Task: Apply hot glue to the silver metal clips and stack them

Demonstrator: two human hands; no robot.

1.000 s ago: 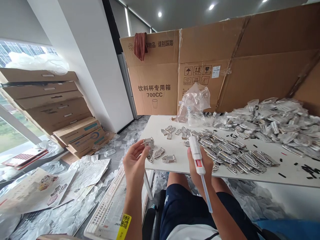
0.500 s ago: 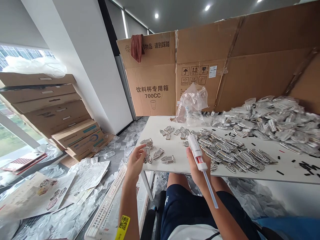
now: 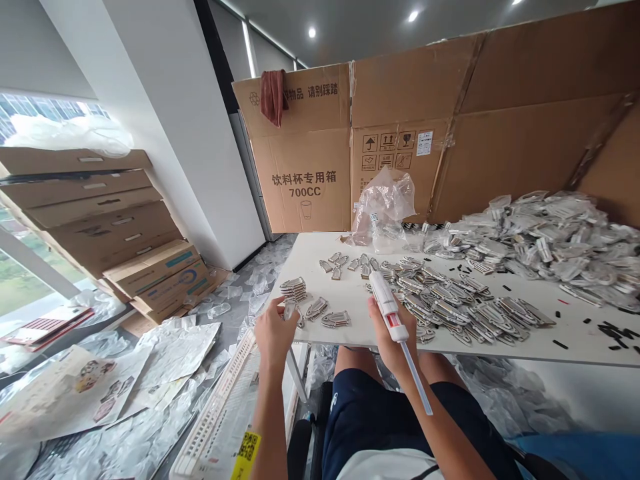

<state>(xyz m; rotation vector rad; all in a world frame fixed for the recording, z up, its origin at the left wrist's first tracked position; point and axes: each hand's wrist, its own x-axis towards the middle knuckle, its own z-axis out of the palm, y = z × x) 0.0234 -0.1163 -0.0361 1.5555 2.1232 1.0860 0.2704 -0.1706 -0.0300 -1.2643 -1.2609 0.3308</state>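
My right hand [image 3: 393, 333] is wrapped around a white hot glue gun [image 3: 387, 303], whose nozzle points away from me over the table. A translucent glue stick [image 3: 417, 380] sticks out of its rear end. At the table's left front edge, my left hand [image 3: 274, 333] pinches a small arch-shaped silver metal piece [image 3: 290, 311], partly hidden by the fingers. Just beyond it stands a neat stack of similar pieces [image 3: 294, 289]. Two small groups of pieces [image 3: 336, 319] lie to its right. A large heap of them [image 3: 450, 300] spreads right of the glue gun.
Plastic-wrapped pieces [image 3: 545, 227] are piled at the back right of the white table [image 3: 345, 293]. Small black strips [image 3: 617, 337] lie at the right. A crumpled clear bag [image 3: 385, 207] leans on the cardboard wall [image 3: 310, 153]. A white plastic basket [image 3: 220, 407] sits below left.
My left hand has drawn back slightly from the stack, with a piece still in its fingers, and the stack shows more fully. The glue gun has shifted slightly left.
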